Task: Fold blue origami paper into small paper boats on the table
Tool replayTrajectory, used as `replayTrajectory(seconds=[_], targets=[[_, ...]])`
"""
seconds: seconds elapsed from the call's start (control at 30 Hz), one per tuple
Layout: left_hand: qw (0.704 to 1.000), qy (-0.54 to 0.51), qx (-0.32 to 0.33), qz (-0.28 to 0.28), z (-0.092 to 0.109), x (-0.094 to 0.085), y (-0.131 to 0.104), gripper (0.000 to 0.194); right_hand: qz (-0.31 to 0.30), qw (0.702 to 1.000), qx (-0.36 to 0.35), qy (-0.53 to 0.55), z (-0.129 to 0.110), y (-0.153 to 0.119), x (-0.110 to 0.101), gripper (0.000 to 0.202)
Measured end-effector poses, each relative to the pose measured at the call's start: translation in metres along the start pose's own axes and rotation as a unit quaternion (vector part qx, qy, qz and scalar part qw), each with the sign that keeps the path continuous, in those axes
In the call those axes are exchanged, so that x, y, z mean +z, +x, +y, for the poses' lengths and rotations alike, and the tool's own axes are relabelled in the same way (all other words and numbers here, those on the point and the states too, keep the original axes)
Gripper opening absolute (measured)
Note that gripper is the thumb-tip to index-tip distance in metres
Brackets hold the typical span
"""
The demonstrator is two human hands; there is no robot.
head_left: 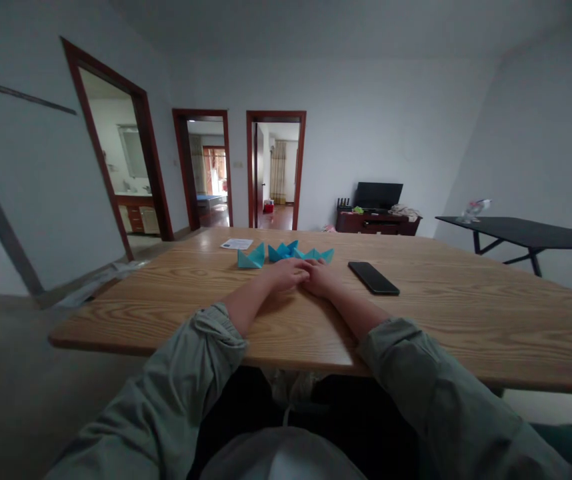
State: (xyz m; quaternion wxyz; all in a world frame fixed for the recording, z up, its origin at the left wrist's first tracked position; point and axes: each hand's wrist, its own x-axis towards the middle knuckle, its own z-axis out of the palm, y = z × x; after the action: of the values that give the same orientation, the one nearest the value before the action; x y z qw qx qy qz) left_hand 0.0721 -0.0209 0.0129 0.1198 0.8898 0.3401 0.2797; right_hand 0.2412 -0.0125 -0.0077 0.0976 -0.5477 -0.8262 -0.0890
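Beyond the grip (286,275), blue origami (283,251)

The phone (373,278) is black, and the table (456,300) under it is tan wood, streaked with browner grain. Left of the phone, the nearest paper shape (319,255) is turquoise, the middle shape (281,251) a stronger blue, the farthest shape (252,259) turquoise again — and the card (237,244) beyond that is white with a small dark mark. Nearer than the phone, the sleeves (421,363) are grey-green. Past the phone, the TV (379,195) is black, its stand (356,223) dark red-brown — the wall (366,120) pale grey.
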Motion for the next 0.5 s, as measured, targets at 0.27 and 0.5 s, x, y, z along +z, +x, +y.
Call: replayTrajectory(seconds=[0.27,0.5], targets=[[0.989,0.049,-0.125,0.064,-0.037,-0.024,-0.007,0.030,-0.028,0.998,-0.043,-0.025,0.036,0.007,0.007,0.047],[0.988,0.006,-0.135,0.074,-0.046,-0.021,-0.004,0.028,0.071,0.993,0.007,0.091,0.030,0.007,0.006,0.036]])
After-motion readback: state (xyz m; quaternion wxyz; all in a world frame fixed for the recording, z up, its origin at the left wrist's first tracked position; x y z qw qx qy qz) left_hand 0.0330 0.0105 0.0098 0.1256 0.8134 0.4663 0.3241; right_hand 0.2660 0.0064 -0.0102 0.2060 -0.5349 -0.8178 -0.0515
